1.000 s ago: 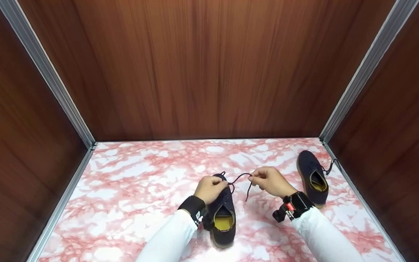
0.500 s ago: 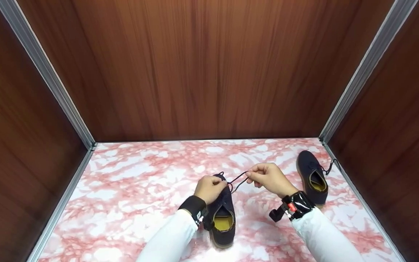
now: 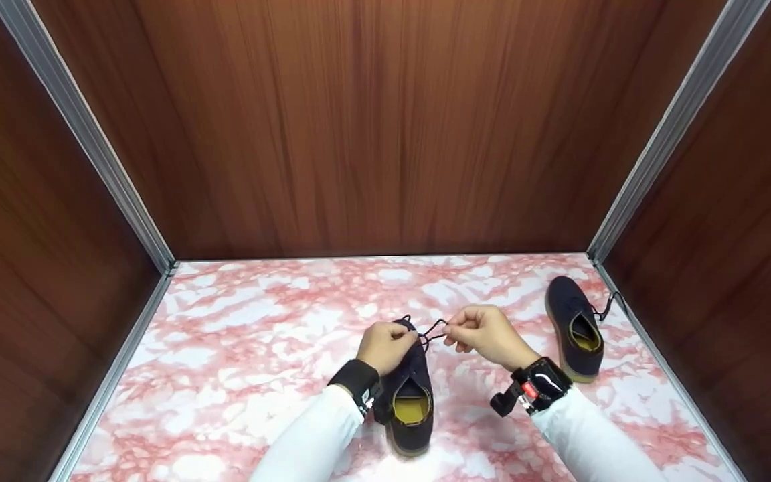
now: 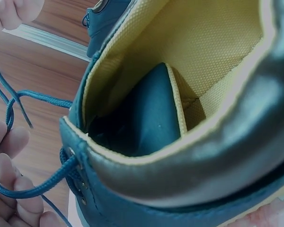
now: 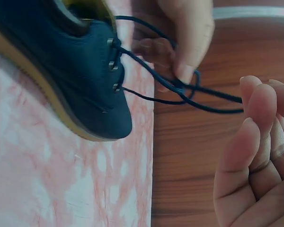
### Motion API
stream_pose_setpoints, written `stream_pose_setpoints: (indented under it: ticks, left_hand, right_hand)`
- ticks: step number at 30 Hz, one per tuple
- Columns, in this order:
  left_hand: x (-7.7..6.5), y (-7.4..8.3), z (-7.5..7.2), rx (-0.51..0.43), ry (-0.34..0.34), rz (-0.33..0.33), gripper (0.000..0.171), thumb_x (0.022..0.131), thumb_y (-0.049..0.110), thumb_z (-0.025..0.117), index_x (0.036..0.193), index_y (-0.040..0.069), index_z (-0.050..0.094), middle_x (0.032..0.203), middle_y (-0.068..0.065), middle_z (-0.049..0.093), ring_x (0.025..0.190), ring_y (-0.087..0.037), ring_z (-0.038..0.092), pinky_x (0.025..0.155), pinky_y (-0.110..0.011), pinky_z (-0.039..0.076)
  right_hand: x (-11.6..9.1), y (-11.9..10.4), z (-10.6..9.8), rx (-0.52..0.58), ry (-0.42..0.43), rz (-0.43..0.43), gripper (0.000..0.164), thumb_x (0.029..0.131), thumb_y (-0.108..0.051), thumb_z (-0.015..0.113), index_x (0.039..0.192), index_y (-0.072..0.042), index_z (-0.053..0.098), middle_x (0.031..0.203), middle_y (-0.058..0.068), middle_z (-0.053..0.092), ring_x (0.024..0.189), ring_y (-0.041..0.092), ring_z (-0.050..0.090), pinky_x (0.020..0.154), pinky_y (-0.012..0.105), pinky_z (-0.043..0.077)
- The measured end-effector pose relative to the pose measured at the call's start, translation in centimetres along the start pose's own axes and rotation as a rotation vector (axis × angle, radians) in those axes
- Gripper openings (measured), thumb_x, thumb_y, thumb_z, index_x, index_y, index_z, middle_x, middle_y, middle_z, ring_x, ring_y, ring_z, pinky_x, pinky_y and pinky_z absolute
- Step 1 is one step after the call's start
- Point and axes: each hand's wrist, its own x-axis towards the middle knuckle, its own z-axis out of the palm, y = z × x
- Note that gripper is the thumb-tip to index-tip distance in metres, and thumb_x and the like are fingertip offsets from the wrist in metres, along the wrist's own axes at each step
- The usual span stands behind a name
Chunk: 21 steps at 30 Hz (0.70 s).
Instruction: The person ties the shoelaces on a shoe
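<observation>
A dark navy lace-up shoe (image 3: 411,436) with a yellow insole stands on the tabletop, toe pointing away. My left hand (image 3: 383,349) is over its front part and pinches the dark shoelace (image 5: 213,110) where strands cross, thumb on top. To its right, my right hand (image 3: 482,335) pinches the same lace between thumb and fingertips. Two strands run side by side between the hands in the right wrist view. From the left wrist, the shoe's yellow lining (image 4: 213,52) fills much of the view, with the lace looping past the left fingers.
A matching shoe (image 3: 565,308) stands at the right, its loose lace reaching the right wall (image 3: 713,268). Brown wood-grain panels (image 3: 385,134) with metal corner rails enclose the red-and-white marbled tabletop (image 3: 245,361) at the back and both sides.
The right hand has drawn leftward, nearer the left hand. The lace's hanging end has been folded back, so two strands now span between the hands. The left hand and both shoes stay put.
</observation>
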Motion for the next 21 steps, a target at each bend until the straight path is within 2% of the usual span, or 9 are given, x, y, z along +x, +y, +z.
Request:
stream_pose_setpoints:
  ticks: [6,12,17,21]
  left_hand:
    - [0.0,0.0,0.1,-0.008,-0.007,-0.022,0.022,0.087,0.027,0.068,0.072,0.014,0.076,0.063,0.010,0.060,0.061,-0.006,0.050,0.058,-0.020,0.039]
    - [0.0,-0.1,0.2,-0.009,-0.022,-0.025,0.026,0.088,0.027,0.067,0.067,0.013,0.072,0.061,0.009,0.055,0.060,-0.007,0.048,0.056,-0.020,0.037]
    - [-0.1,-0.4,0.1,-0.004,-0.023,-0.022,0.031,0.089,0.026,0.067,0.061,0.013,0.067,0.059,0.010,0.051,0.058,-0.006,0.047,0.054,-0.019,0.035]
    - [-0.1,-0.7,0.1,-0.017,-0.025,-0.028,0.029,0.089,0.025,0.067,0.063,0.014,0.070,0.058,0.009,0.060,0.058,-0.003,0.051,0.054,-0.019,0.038]
  right_hand:
    - [-0.6,0.1,1.6,-0.103,-0.012,-0.066,0.013,0.084,-0.021,0.075,0.079,-0.011,0.069,0.073,0.006,0.074,0.060,0.016,0.068,0.059,0.036,0.058]
    - [-1.0,0.4,2.8,-0.240,0.014,-0.124,0.013,0.082,-0.019,0.076,0.072,-0.022,0.067,0.067,-0.005,0.069,0.058,0.009,0.065,0.050,0.025,0.052]
    - [-1.1,0.9,3.6,-0.283,0.040,-0.160,0.014,0.081,-0.021,0.078,0.073,-0.022,0.066,0.067,-0.008,0.068,0.058,0.004,0.063,0.053,0.023,0.053]
    - [-1.0,1.5,4.4,-0.319,0.074,-0.200,0.016,0.080,-0.020,0.079,0.071,-0.022,0.065,0.067,-0.008,0.068,0.058,0.002,0.061,0.054,0.021,0.052]
